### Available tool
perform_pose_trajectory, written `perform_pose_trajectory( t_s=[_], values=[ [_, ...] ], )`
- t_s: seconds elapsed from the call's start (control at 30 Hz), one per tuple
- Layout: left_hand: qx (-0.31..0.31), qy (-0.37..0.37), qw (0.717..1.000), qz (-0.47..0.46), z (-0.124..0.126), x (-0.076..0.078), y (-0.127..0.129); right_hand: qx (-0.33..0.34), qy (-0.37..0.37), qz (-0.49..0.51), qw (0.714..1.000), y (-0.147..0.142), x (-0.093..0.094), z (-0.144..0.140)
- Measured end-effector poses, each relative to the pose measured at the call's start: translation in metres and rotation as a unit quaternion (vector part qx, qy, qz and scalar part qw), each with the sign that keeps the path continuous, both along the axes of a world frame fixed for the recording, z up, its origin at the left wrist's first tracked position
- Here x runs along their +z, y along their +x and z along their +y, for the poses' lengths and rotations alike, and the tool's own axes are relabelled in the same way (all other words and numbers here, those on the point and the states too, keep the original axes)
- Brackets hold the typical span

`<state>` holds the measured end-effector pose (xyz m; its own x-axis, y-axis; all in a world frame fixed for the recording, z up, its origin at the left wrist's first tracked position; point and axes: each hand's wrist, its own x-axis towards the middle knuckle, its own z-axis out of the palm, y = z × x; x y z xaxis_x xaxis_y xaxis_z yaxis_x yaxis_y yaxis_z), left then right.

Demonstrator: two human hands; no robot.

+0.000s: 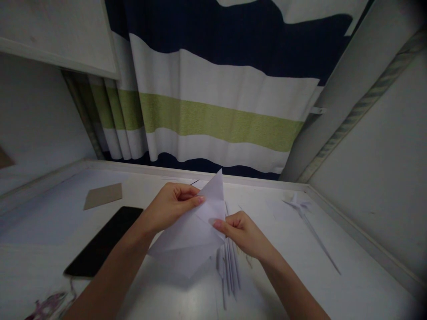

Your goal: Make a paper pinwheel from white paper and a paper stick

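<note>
Both my hands hold a folded sheet of white paper [191, 235] a little above a white desk [333, 289]. My left hand [173, 204] pinches the paper's upper edge near a raised pointed flap. My right hand [245, 233] pinches the paper's right side with thumb and forefinger. Under my right hand, several thin rolled or folded white paper strips [230, 266] lie on the desk.
A black phone [105, 240] lies face up at the left, with a tan card [103, 195] behind it. A folded white paper figure with a long stem [307, 218] lies at the right. A striped curtain [216, 102] hangs behind the desk. Purple-patterned item [48, 306] at bottom left.
</note>
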<state>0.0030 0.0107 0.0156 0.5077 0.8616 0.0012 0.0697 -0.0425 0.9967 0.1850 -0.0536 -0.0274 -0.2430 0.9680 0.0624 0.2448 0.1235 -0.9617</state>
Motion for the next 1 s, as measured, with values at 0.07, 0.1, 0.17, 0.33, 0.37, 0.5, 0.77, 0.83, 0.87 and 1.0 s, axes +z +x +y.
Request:
perform_pose_trajectory(
  t_s=[0.07, 0.1, 0.17, 0.33, 0.37, 0.5, 0.77, 0.83, 0.87, 1.0],
  values=[
    [0.019, 0.010, 1.000, -0.003, 0.001, 0.001, -0.001, 0.008, -0.005, 0.003, 1.000, 0.000, 0.001, 0.000],
    [0.027, 0.013, 1.000, -0.005, 0.002, 0.001, -0.002, 0.010, -0.007, 0.005, 1.000, 0.000, 0.001, 0.000],
    [0.034, 0.012, 0.999, -0.010, 0.003, 0.001, -0.003, 0.010, -0.007, 0.007, 1.000, 0.000, 0.001, 0.000],
    [0.046, 0.015, 0.998, -0.028, 0.006, 0.001, -0.007, -0.004, 0.004, 0.010, 1.000, 0.001, 0.003, -0.001],
    [0.055, 0.021, 0.998, -0.031, 0.006, 0.001, -0.008, -0.008, 0.008, 0.009, 1.000, 0.001, 0.004, -0.001],
    [0.061, 0.030, 0.996, -0.052, 0.006, 0.003, -0.009, -0.022, 0.018, 0.007, 1.000, 0.002, 0.006, -0.002],
    [0.009, 0.033, 0.997, -0.075, 0.011, 0.001, -0.010, -0.128, 0.091, 0.033, 0.987, 0.003, 0.004, 0.009],
    [0.014, 0.077, 0.996, -0.049, 0.008, 0.003, -0.016, -0.149, 0.113, 0.024, 0.982, 0.006, 0.003, 0.011],
    [0.046, 0.119, 0.991, -0.030, 0.005, 0.005, -0.020, -0.147, 0.117, 0.012, 0.982, 0.008, 0.002, 0.012],
    [0.267, 0.321, 0.903, 0.100, -0.016, 0.012, -0.042, -0.047, 0.096, -0.085, 0.991, 0.012, 0.002, 0.012]
  ],
)
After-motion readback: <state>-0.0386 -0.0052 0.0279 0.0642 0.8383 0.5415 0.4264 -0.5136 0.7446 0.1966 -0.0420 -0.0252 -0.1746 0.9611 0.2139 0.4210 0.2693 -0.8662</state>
